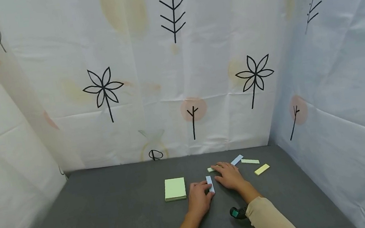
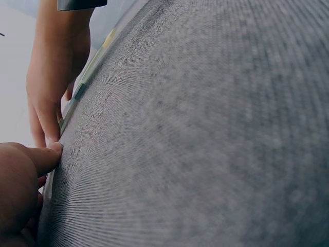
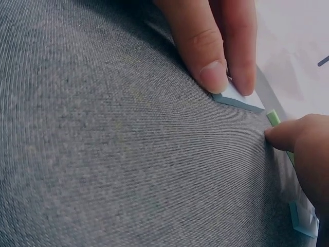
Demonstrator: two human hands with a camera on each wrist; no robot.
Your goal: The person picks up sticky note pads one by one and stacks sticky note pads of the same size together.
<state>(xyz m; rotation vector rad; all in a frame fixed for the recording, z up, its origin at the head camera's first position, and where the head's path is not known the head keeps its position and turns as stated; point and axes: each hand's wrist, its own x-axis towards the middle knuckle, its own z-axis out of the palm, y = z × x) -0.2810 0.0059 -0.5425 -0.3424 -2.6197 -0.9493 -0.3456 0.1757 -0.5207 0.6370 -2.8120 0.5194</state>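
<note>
At the table's middle my left hand (image 1: 199, 198) pinches a narrow light-blue sticky-note pad (image 1: 209, 180) that lies on the surface. The right wrist view shows the left thumb at the edge of this blue pad (image 3: 240, 99) and a finger on its top. Just beyond it, my right hand (image 1: 230, 176) rests with fingers spread over a narrow pale-green sticky-note pad (image 1: 210, 170), partly hidden under them. Its thumb stands apart from the green pad (image 3: 273, 117). In the left wrist view the right hand (image 2: 54, 72) reaches down close to the left thumb.
Left of the hands lies a large square pale-green sticky-note pad (image 1: 175, 189). Beyond the right hand are another blue strip pad (image 1: 237, 159), a green strip pad (image 1: 250, 161) and a yellow strip pad (image 1: 262, 169). Patterned white cloth (image 1: 150, 76) surrounds the grey table (image 1: 112, 214).
</note>
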